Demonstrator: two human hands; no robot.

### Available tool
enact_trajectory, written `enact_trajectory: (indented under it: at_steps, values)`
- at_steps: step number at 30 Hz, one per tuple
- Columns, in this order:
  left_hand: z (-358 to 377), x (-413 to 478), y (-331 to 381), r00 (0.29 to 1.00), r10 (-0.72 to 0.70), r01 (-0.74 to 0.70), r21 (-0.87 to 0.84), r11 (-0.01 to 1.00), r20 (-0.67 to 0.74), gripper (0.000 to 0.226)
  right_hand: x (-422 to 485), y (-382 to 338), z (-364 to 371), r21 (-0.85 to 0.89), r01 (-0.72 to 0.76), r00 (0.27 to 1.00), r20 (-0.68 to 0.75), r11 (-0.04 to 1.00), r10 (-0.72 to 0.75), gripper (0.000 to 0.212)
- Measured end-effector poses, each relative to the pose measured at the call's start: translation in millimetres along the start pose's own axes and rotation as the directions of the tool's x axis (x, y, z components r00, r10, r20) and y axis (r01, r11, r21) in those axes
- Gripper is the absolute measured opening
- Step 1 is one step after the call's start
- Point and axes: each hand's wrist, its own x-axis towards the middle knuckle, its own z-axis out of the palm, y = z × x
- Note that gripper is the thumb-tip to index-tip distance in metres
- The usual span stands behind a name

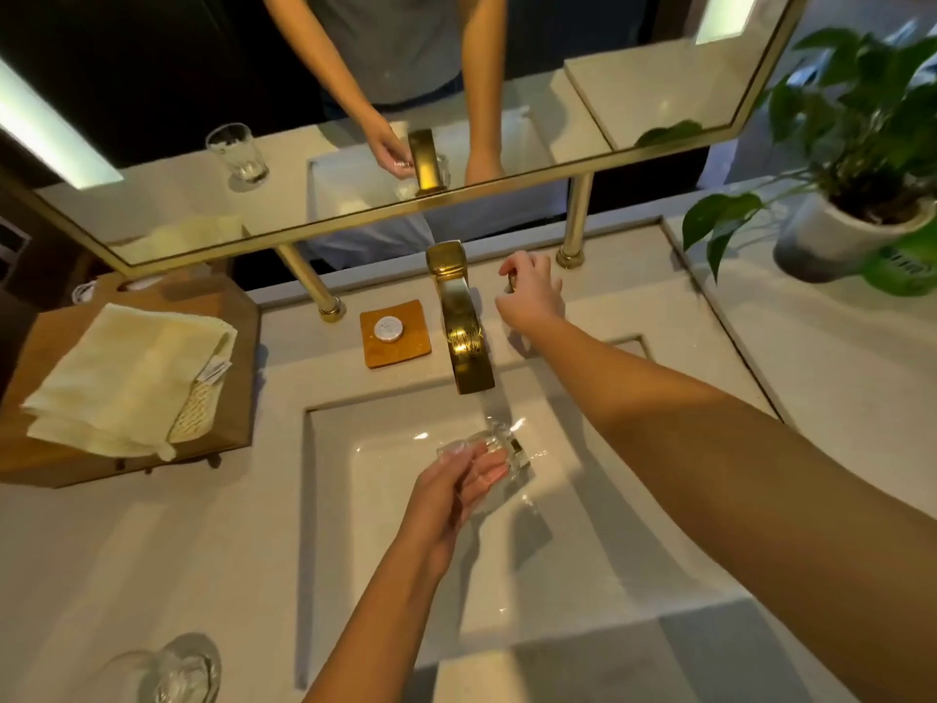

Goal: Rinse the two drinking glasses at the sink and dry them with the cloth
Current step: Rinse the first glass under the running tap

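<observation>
My left hand (456,487) grips a clear drinking glass (499,451) tilted on its side over the white sink (329,499), right under the gold faucet (464,337), from which water runs onto it. My right hand (532,291) reaches behind the faucet and pinches the small gold tap handle (512,282). The second glass (167,669) stands on the counter at the bottom left, partly cut off by the frame edge. A folded cream cloth (127,378) lies on a wooden box at the left.
A brown soap dish (395,333) with a round white soap sits left of the faucet. A gold-framed mirror (355,144) on posts stands behind. A potted plant (852,195) occupies the counter at the right.
</observation>
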Motion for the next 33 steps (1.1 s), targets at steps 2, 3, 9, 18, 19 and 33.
enact_trajectory:
  at_steps: [2,3,9,18,19,33]
  values:
    - [2,13,5,1.000,-0.006,0.006,0.019,1.000,0.016,0.031,0,3,3,-0.024,0.033,0.997,-0.072,0.999,-0.034,0.033]
    - [3,18,8,1.000,-0.008,0.007,0.016,1.000,0.028,0.032,1,4,2,-0.014,0.048,0.996,-0.078,0.999,-0.049,0.032]
    - [7,31,8,0.996,0.034,-0.036,0.014,0.999,0.077,0.029,14,11,-25,0.030,0.149,0.978,0.142,0.988,-0.152,0.052]
    - [11,36,5,0.993,0.069,-0.076,0.064,0.995,0.098,0.024,16,9,-43,0.008,0.264,0.899,0.361,0.965,-0.249,0.043]
    - [12,36,5,0.993,0.083,-0.090,0.088,0.992,0.083,0.022,11,14,-41,0.038,0.264,0.903,0.340,0.964,-0.261,0.039]
    - [-4,18,6,0.956,0.282,-0.292,0.399,0.869,0.085,0.025,-121,38,25,0.379,-0.704,0.607,0.760,0.601,0.233,0.063]
